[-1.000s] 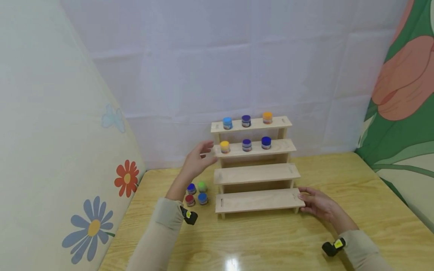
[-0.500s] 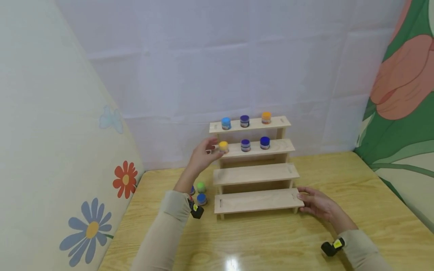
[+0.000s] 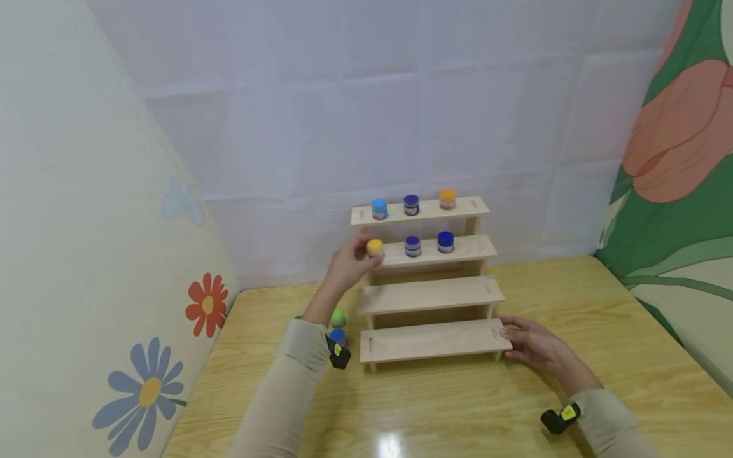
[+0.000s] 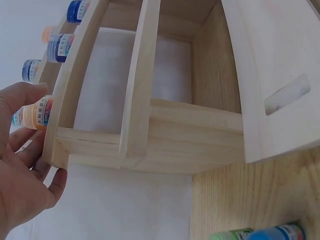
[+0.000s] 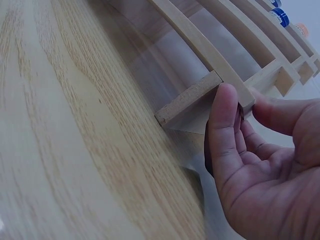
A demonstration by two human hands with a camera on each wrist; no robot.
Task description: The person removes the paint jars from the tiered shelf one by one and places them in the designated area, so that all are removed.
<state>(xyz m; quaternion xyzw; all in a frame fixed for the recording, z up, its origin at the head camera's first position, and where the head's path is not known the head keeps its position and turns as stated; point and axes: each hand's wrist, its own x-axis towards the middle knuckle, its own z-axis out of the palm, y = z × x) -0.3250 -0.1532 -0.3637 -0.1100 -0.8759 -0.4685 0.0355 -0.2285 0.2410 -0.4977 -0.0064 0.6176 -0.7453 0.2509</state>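
My left hand (image 3: 346, 264) pinches a small yellow-lidded paint jar (image 3: 375, 247) at the left end of the second shelf from the top. In the left wrist view the thumb and fingers sit on either side of that jar (image 4: 42, 113), right at the shelf's end. My right hand (image 3: 535, 343) grips the right end of the lowest step of a four-step wooden display rack (image 3: 435, 342). In the right wrist view, thumb and fingers clasp the step's corner (image 5: 240, 97). Beside the yellow jar stand a purple jar (image 3: 412, 246) and a dark blue jar (image 3: 445, 242).
On the top step are a light blue jar (image 3: 380, 208), a purple jar (image 3: 411, 205) and an orange jar (image 3: 448, 199). A green jar (image 3: 338, 318) and a blue jar (image 3: 338, 337) stand on the wooden table (image 3: 446, 407), left of the rack. White cloth (image 3: 321, 127) hangs behind.
My left hand has moved right and closed its fingers on the yellow-lidded jar. Its forearm now covers the red and dark blue jars on the table. The right hand keeps its grip.
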